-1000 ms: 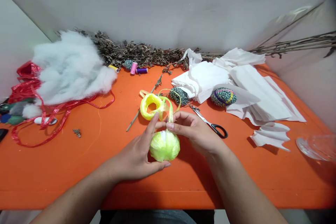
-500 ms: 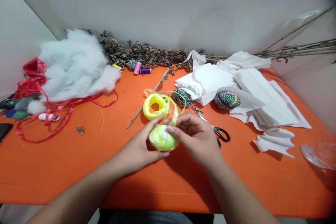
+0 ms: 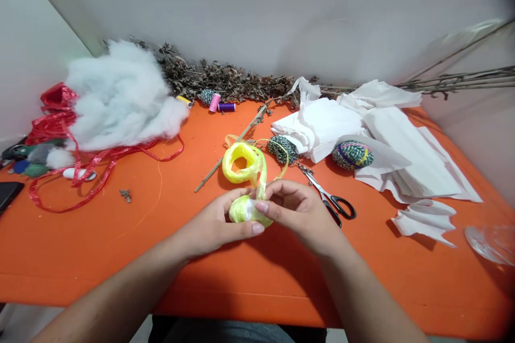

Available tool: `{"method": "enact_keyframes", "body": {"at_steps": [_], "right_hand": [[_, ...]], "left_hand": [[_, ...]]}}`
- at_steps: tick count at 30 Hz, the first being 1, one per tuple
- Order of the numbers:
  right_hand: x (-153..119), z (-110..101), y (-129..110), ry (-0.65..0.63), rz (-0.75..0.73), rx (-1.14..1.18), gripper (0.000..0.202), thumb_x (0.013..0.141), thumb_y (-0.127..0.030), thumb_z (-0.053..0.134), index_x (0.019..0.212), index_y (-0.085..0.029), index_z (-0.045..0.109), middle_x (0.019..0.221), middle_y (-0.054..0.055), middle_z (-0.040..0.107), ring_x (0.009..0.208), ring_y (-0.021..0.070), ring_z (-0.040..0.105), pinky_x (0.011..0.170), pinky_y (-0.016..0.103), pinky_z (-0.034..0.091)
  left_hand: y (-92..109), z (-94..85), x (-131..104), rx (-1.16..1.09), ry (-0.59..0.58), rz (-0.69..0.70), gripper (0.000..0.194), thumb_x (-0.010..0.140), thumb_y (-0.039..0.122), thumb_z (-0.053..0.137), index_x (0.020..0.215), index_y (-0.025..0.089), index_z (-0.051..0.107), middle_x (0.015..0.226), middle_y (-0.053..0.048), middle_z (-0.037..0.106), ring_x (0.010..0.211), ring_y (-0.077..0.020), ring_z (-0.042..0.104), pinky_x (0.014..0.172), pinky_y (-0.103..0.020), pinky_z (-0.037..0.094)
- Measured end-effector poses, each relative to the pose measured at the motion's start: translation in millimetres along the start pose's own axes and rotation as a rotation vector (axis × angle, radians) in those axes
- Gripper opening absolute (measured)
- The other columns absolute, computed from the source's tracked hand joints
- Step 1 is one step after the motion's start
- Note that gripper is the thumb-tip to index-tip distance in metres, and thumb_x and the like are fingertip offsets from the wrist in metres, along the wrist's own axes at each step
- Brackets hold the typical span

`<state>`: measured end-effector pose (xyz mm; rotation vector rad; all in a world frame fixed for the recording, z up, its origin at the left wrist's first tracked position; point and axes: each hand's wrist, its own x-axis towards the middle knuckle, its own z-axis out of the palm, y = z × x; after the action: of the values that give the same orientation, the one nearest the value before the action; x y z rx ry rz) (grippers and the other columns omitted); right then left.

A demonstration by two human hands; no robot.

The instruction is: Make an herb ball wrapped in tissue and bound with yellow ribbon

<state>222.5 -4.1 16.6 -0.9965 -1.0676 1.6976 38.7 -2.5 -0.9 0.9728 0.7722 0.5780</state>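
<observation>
A yellow-green wrapped ball [image 3: 240,209] with a white patch showing is held between both hands, low over the table. My left hand [image 3: 213,226] grips it from the left, its thumb across the lower front. My right hand [image 3: 300,211] closes on its right side, thumb and fingers pinching the yellow ribbon [image 3: 262,171] where it meets the ball. From there the ribbon loops up to a yellow ribbon roll [image 3: 231,167] lying just behind the hands. The fingertips behind the ball are partly hidden.
Black-handled scissors [image 3: 336,204] lie right of my right hand. Behind are two yarn balls [image 3: 353,155], white paper sheets [image 3: 418,155], a twig [image 3: 225,155], thread spools [image 3: 227,107] and dried stems [image 3: 217,79]. White stuffing [image 3: 120,99] and red ribbon [image 3: 100,185] are at left.
The ball has turned between the hands, and its white patch now sits further forward. My left thumb has moved across its front. The view has shifted slightly, showing more of the scissors.
</observation>
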Motion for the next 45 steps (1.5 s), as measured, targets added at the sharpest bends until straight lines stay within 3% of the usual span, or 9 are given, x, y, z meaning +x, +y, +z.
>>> {"method": "enact_keyframes", "body": {"at_steps": [5, 9, 14, 20, 26, 35, 37, 41, 45], "right_hand": [[4, -6, 2, 0.035, 0.099, 0.113, 0.021, 0.07, -0.027, 0.087, 0.077, -0.019, 0.069, 0.075, -0.003, 0.068, 0.068, 0.0073, 0.061, 0.063, 0.017, 0.048], [6, -11, 3, 0.049, 0.153, 0.189, 0.028, 0.068, -0.027, 0.088, 0.085, -0.018, 0.067, 0.075, -0.001, 0.071, 0.067, 0.0079, 0.064, 0.064, 0.018, 0.049], [5, -8, 3, 0.033, 0.104, 0.235, 0.039, 0.071, -0.023, 0.087, 0.098, -0.023, 0.059, 0.076, -0.002, 0.074, 0.062, 0.0099, 0.065, 0.06, 0.021, 0.051], [3, -6, 2, 0.071, 0.051, 0.279, 0.033, 0.075, -0.02, 0.083, 0.096, -0.023, 0.058, 0.077, -0.003, 0.073, 0.061, 0.0073, 0.062, 0.057, 0.017, 0.048], [2, -7, 0, 0.075, 0.021, 0.233, 0.03, 0.076, -0.022, 0.083, 0.094, -0.024, 0.06, 0.076, -0.004, 0.071, 0.065, 0.0077, 0.06, 0.061, 0.018, 0.047], [4, -3, 11, 0.149, -0.094, -0.035, 0.02, 0.079, -0.025, 0.078, 0.09, -0.024, 0.062, 0.084, -0.002, 0.065, 0.077, 0.012, 0.058, 0.069, 0.023, 0.047], [4, -2, 12, 0.153, -0.117, -0.057, 0.02, 0.08, -0.025, 0.077, 0.091, -0.024, 0.061, 0.085, -0.001, 0.065, 0.079, 0.0131, 0.058, 0.072, 0.026, 0.047], [1, 2, 12, 0.127, -0.126, -0.103, 0.017, 0.081, -0.024, 0.075, 0.089, -0.024, 0.06, 0.085, -0.001, 0.062, 0.078, 0.0139, 0.055, 0.073, 0.028, 0.046], [1, 4, 13, 0.125, -0.108, -0.108, 0.018, 0.081, -0.028, 0.075, 0.087, -0.025, 0.058, 0.083, -0.001, 0.06, 0.077, 0.0144, 0.054, 0.072, 0.028, 0.045]], "left_hand": [[-3, 0.7, -1, 0.066, 0.013, -0.036, 0.051, 0.075, 0.033, 0.08, 0.118, 0.016, 0.057, 0.086, 0.001, 0.054, 0.073, -0.0106, 0.046, 0.064, -0.023, 0.036], [-5, 1.1, -1, 0.084, -0.026, -0.027, 0.061, 0.075, 0.028, 0.081, 0.128, 0.021, 0.053, 0.106, -0.003, 0.059, 0.089, -0.0146, 0.052, 0.076, -0.026, 0.041], [-6, 0.7, -2, 0.084, -0.036, -0.015, 0.062, 0.075, 0.028, 0.08, 0.13, 0.022, 0.052, 0.111, -0.005, 0.06, 0.096, -0.0175, 0.054, 0.081, -0.029, 0.043], [-4, 0.3, -1, 0.066, -0.008, -0.025, 0.064, 0.074, 0.028, 0.081, 0.131, 0.02, 0.052, 0.105, -0.004, 0.063, 0.091, -0.016, 0.056, 0.08, -0.028, 0.042], [-4, 0.3, -3, 0.089, 0.016, -0.048, 0.068, 0.072, 0.03, 0.083, 0.131, 0.019, 0.051, 0.106, -0.005, 0.063, 0.091, -0.0171, 0.057, 0.079, -0.028, 0.044], [-4, 0.8, -5, 0.086, 0.058, -0.014, 0.07, 0.071, 0.026, 0.085, 0.131, 0.025, 0.049, 0.116, -0.004, 0.062, 0.104, -0.02, 0.058, 0.086, -0.03, 0.046], [-4, 0.8, -4, 0.052, 0.045, -0.004, 0.071, 0.068, 0.028, 0.086, 0.129, 0.025, 0.05, 0.113, -0.004, 0.062, 0.102, -0.0199, 0.058, 0.085, -0.029, 0.046], [-5, -0.1, -1, 0.015, 0.062, 0.027, 0.055, 0.072, 0.038, 0.083, 0.117, 0.019, 0.058, 0.099, -0.004, 0.064, 0.09, -0.0174, 0.06, 0.076, -0.027, 0.046], [-6, 0.1, -1, 0.061, 0.115, 0.022, 0.054, 0.072, 0.036, 0.082, 0.117, 0.018, 0.059, 0.096, -0.004, 0.065, 0.083, -0.0162, 0.059, 0.072, -0.026, 0.046]]}}
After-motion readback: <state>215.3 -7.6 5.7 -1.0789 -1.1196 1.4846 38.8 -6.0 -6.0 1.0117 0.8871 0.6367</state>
